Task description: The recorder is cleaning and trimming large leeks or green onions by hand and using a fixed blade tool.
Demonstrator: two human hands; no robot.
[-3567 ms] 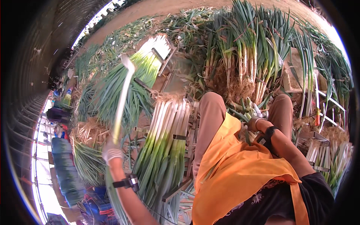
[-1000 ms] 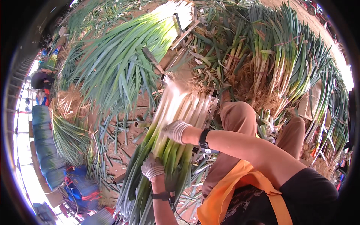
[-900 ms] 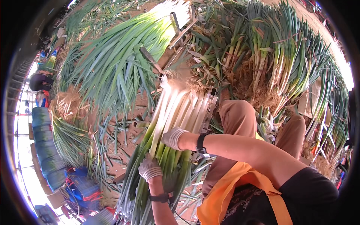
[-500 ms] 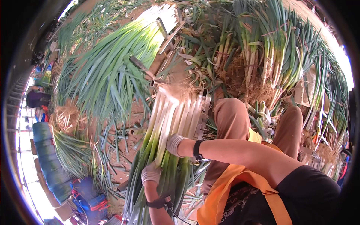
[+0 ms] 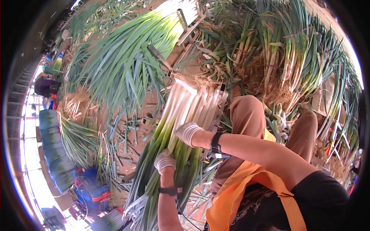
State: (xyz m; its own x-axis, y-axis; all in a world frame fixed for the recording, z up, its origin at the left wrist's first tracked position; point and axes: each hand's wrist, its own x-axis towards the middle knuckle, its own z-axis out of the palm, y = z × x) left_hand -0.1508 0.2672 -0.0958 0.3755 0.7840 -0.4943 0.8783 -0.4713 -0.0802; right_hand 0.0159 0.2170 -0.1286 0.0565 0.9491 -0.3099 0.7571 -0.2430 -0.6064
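In front of me lies a thick sheaf of long green onions (image 5: 192, 106), white shafts and brown roots away from me, green leaves spreading toward the lower edge. My left hand (image 5: 165, 161), in a white striped glove, is closed on the stalks where white turns green. A little farther up, my right hand (image 5: 187, 133), gloved the same way, reaches across from the right and curls over the shafts. Its fingertips are partly hidden by the glove's back and the stalks. Both wrists wear black bands.
A second large pile of green onions (image 5: 127, 57) lies beyond, beside metal bars (image 5: 158, 57). Rooted, untrimmed bunches (image 5: 285, 57) stand at the far right. At the left are a smaller bunch (image 5: 79, 138), a green roll-shaped stack (image 5: 56, 150) and a blue bundle (image 5: 92, 190). Leaf scraps litter the ground.
The whole scene has shifted right and upward in view. Both hands stay on the sheaf, at nearly the same places along the stalks.
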